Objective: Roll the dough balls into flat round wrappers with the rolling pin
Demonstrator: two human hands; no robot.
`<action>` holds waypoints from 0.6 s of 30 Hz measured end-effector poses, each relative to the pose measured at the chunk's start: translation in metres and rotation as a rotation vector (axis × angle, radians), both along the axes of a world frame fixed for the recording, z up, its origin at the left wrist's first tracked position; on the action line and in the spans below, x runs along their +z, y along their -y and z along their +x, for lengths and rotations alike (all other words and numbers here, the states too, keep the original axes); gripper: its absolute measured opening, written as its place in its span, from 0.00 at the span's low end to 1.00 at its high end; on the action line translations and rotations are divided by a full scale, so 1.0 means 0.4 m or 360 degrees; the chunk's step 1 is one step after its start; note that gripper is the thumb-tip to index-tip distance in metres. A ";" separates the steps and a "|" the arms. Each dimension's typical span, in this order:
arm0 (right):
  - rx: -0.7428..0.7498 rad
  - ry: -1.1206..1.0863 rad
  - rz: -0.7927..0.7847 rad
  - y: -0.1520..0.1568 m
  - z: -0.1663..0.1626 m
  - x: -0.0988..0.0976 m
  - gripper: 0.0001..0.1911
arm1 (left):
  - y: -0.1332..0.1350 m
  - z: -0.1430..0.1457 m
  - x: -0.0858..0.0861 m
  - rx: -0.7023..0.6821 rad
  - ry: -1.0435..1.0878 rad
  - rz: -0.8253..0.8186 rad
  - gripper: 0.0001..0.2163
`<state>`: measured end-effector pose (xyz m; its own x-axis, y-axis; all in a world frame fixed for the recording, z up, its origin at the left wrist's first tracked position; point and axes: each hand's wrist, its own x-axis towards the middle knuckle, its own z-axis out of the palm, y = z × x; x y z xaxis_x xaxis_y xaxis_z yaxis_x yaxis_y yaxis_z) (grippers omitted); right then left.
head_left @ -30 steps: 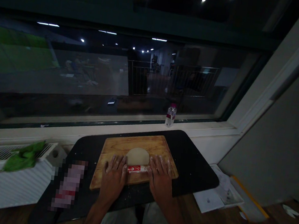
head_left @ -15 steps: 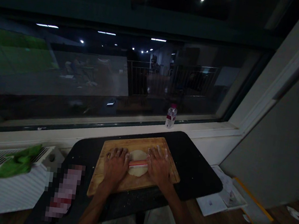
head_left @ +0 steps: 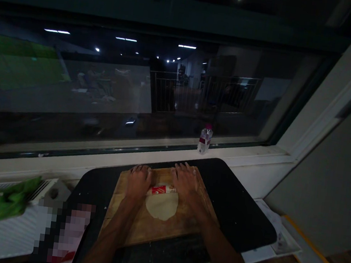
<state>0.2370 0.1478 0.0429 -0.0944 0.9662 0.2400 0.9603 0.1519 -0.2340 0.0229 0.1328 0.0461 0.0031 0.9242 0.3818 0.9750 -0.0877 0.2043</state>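
Observation:
A flat round of dough (head_left: pixel 162 207) lies on the wooden cutting board (head_left: pixel 151 235). Across its far part rests a pale roller with a red and white printed label (head_left: pixel 159 189). My left hand (head_left: pixel 138 183) is laid over the roller's left end, fingers stretched forward and palm down. Over the right end lies my right hand (head_left: pixel 185 181), its fingers spread and reaching toward the board's far edge. Only the roller's middle shows between the hands; both ends are hidden beneath them.
The board sits on a black table (head_left: pixel 238 214) by a window sill. A clear bottle with a magenta cap (head_left: pixel 205 141) stands on the sill. At left, a green cloth (head_left: pixel 12 199) hangs over a white radiator (head_left: pixel 2 234). A pixelated packet (head_left: pixel 71 235) lies on the table's left.
Both hands have pushed the roller forward, from the dough's middle to its far part. The roller has turned, so its red label faces up. The view has shifted slightly.

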 end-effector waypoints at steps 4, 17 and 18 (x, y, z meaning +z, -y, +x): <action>-0.0023 -0.0001 0.0070 -0.035 -0.010 0.014 0.26 | -0.039 -0.006 0.007 0.0032 -0.0007 -0.0059 0.20; -0.0095 -0.0042 0.0012 -0.144 -0.018 0.029 0.23 | -0.121 0.008 0.011 -0.0043 -0.0194 -0.0234 0.15; -0.0088 -0.0039 0.0005 -0.150 -0.019 0.028 0.22 | -0.121 0.010 0.010 -0.0035 -0.0196 -0.0241 0.15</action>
<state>0.2293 0.2076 0.0539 -0.0347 0.9691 0.2444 0.9613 0.0993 -0.2571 0.0271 0.1812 0.0499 0.0620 0.9703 0.2337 0.9916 -0.0865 0.0960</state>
